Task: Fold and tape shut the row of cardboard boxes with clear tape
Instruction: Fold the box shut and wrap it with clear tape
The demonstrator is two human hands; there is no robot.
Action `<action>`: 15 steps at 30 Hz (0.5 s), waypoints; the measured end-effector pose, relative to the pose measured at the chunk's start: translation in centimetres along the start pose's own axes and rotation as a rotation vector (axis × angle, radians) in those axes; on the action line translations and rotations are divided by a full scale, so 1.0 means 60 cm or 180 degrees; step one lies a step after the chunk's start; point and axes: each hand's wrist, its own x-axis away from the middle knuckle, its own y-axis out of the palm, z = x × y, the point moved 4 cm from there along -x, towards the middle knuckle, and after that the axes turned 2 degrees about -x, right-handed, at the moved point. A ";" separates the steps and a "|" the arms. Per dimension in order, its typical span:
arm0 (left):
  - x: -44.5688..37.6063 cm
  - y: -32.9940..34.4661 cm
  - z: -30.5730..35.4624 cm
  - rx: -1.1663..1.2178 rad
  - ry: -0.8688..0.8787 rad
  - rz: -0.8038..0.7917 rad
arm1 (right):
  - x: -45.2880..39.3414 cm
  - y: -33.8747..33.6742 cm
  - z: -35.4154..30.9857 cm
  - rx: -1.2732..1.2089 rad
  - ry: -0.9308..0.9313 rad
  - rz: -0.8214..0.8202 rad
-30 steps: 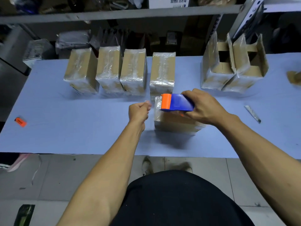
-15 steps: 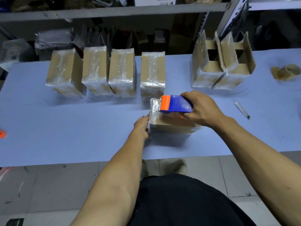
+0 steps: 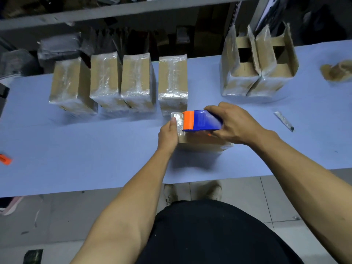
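Observation:
A small cardboard box (image 3: pixel 202 143) lies on the blue table (image 3: pixel 76 149) in front of me, mostly hidden by my hands. My right hand (image 3: pixel 234 124) grips a blue and orange tape dispenser (image 3: pixel 202 121) pressed on the box's top. My left hand (image 3: pixel 168 135) holds the box's left end, thumb on the shiny tape there. Behind stands a row of several taped boxes (image 3: pixel 136 82). Two open boxes (image 3: pixel 259 67) with raised flaps stand at the back right.
A box cutter (image 3: pixel 284 121) lies right of my right hand. A crumpled wad of brown tape (image 3: pixel 337 72) sits at the far right. An orange object (image 3: pixel 4 159) lies at the table's left edge. Shelving with bags runs behind the table. My shoes show below the front edge.
My left hand has gone from a fist beside the box to grasping its left end. The dispenser has stayed on the box's top in my right hand.

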 end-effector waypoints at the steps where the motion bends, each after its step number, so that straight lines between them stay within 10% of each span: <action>1: 0.001 -0.002 0.002 -0.0056 0.0044 0.0039 | 0.005 -0.003 0.004 0.0019 -0.0023 -0.0016; 15: 0.018 -0.003 0.022 -0.0441 0.0196 0.0417 | 0.121 -0.028 0.174 -0.0112 0.0619 0.0117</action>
